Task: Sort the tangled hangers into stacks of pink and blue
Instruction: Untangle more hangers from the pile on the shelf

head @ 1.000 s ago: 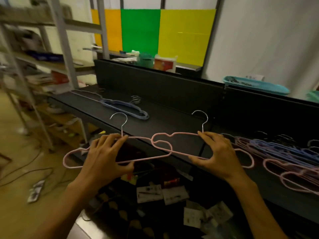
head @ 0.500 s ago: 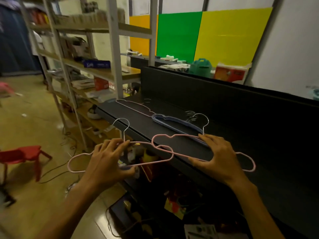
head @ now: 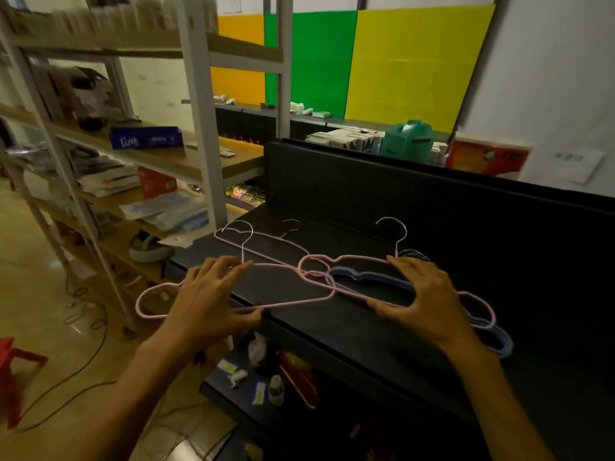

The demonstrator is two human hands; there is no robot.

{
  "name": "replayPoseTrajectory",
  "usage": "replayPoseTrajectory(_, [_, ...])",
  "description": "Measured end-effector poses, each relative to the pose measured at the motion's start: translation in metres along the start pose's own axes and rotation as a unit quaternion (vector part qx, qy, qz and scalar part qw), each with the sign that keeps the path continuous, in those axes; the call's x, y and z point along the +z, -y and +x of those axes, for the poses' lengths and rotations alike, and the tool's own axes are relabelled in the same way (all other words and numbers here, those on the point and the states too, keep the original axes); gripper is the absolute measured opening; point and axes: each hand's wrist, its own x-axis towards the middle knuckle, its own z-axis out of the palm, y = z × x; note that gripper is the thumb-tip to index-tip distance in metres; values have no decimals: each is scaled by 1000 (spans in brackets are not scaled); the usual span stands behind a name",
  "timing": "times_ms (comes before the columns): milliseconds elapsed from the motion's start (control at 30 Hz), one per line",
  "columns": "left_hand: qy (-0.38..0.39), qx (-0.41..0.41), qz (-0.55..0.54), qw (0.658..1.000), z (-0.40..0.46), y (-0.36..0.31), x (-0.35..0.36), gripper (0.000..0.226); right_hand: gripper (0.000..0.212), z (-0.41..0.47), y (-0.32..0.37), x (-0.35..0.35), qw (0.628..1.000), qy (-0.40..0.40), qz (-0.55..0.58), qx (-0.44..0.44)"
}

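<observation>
Far out past my left hand (head: 208,299) a red stool (head: 13,371) stands on the floor, and a metal shelving rack (head: 199,134) loaded with boxes and packets rises beyond my left fingers. My left hand grips a pink hanger (head: 151,299) at its middle: fingers curl over the top wire just beside the base of its hook, thumb pinches the bottom bar from below. Most of this hanger juts out past the end of the black shelf (head: 332,324), its far shoulder hanging over the floor.

Just beyond my left fingertips, a third pink hanger (head: 266,239) lies flat on the shelf top, hook pointing away from me.

Between my hands the inner shoulders of the two held hangers overlap and cross. My right hand (head: 427,302) holds the second pink hanger (head: 479,302) the same way, fingers over the top wire at the hook's foot, thumb under the lower bar. It hovers over the stack of blue hangers (head: 366,277), which lies on the shelf directly under my right palm and pokes out beyond my right wrist; I cannot tell whether the pink wire touches the blue ones.

Well beyond my right hand, behind the shelf's black back panel, sit a teal bag (head: 407,141) and an orange packet (head: 487,158).
</observation>
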Motion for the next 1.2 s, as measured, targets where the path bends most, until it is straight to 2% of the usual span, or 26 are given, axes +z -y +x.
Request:
replayPoseTrajectory(167, [40, 44, -28, 998, 63, 45, 16, 101, 89, 25, 10, 17, 998, -23, -8, 63])
replayPoseTrajectory(367, [96, 115, -36, 988, 131, 84, 35, 90, 86, 43, 39, 41, 988, -46, -20, 145])
replayPoseTrajectory(600, [149, 211, -72, 963, 187, 90, 53, 91, 85, 40, 66, 58, 971, -74, -29, 225])
replayPoseTrajectory(833, [172, 265, -79, 946, 205, 80, 69, 93, 85, 35, 73, 56, 962, -82, -63, 253])
replayPoseTrajectory(967, [185, 261, -79, 944, 205, 82, 71, 91, 93, 40, 69, 55, 963, -76, -66, 249])
replayPoseTrajectory(1200, [198, 243, -62, 948, 198, 85, 63, 86, 88, 51, 66, 64, 971, -56, -69, 222])
